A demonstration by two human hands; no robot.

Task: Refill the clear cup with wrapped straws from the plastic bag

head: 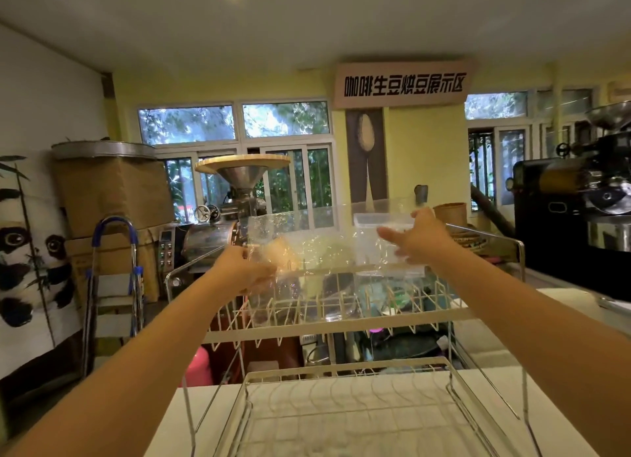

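Two hands are on the job here: your left hand [251,272] is pinched onto the left edge of the plastic bag [317,248], and your right hand [418,236] has its fingers curled loosely against the bag's right side, though whether it truly grips the film or only touches it you cannot tell through the blur. The bag hangs in the air above the far rail of the upper tier of the wire dish rack [341,323], stretched between your hands. Expect it to handle as thin, light, crinkly film: limp, slippery under the fingers, and likely to sag or spill if you let one side drop. Holding it by the two upper edges, as you seem to be doing, looks like the safest grasp, with the mouth kept up. The wrapped straws are hard to make out; a pale yellowish mass shows through the film near your left hand, but you cannot say for certain that it is them. The clear cup is not plainly visible either: a clear, boxy container [384,222] sits behind the bag by your right hand, and glassware glints under the rack's upper tier, but glare and transparency leave both uncertain.
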